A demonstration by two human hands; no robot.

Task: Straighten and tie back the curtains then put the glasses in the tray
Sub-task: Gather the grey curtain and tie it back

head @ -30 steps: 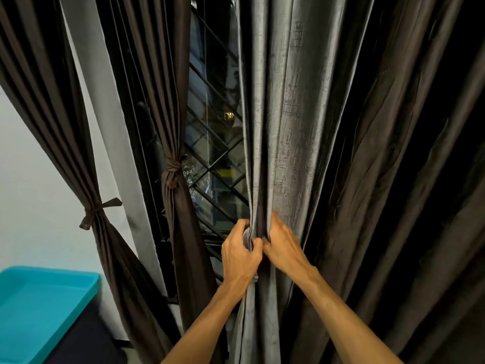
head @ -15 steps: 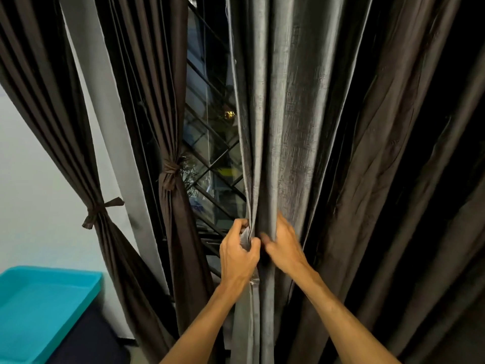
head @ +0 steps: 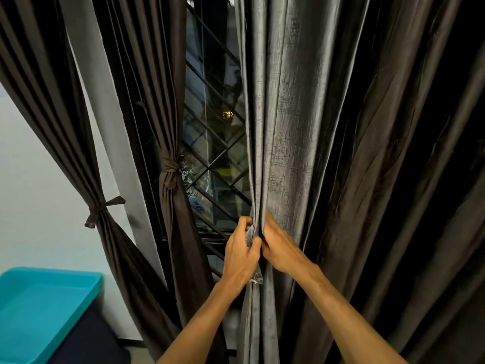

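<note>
Curtain in hand: grey curtain (head: 283,127) hangs straight down at centre frame, shiny side toward you; both your hands meet at its left edge, approx. mid-height in view.
L hand: your left hand (head: 241,258) is curled round the curtain's edge, thumb and fingers pinching a bunched bit of fabric; a hem corner w/ a white thread sticks out below the palm.
R hand: your right hand (head: 282,248) lies just right of the left, thumbs nearly touching; thumb is tucked into a pleat and the fingers lie up along the cloth, clamping that fold. Fingertips are blurred.
Right side: dark brown curtain (head: 393,179) hangs loose in deep folds, touching the grey one's right edge.
Already tied: far-left curtain (head: 52,114) is cinched by a tie-back (head: 102,208); 2nd curtain (head: 157,88) is knotted (head: 170,170) beside the window.
Behind: window grille (head: 217,158) w/ diagonal bars shows in the gap between the 2nd curtain and the grey one; dark outside.
Tray: teal tray (head: 39,311) sits bottom left on a dark stand (head: 89,337), well apart from your hands, by the white wall (head: 31,193).
</note>
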